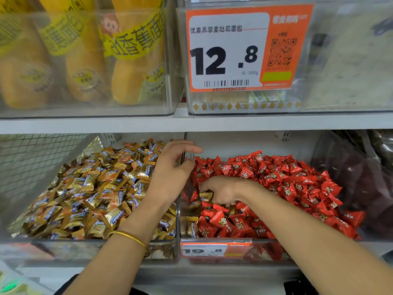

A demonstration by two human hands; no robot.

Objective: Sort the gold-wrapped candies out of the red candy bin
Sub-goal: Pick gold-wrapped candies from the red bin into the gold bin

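Observation:
The clear bin of red candies (297, 184) fills the lower right shelf. Its front left corner holds a few stray gold-wrapped candies (191, 227). My right hand (223, 190) digs into that corner, fingers curled round a gold-wrapped candy (205, 195). My left hand (174, 169), a gold bangle on its wrist, hovers over the divider (184, 158) between the two bins, fingers loosely bent, thumb touching the wall's top edge, nothing in it. Left of the divider lies the bin of gold-wrapped candies (91, 192).
A shelf edge (191, 123) runs just above the bins, with clear boxes of yellow banana bread (85, 56) and an orange price tag (244, 50) on it. A smaller price tag (212, 250) marks the red bin's front. A dark bagged product (361, 177) lies at right.

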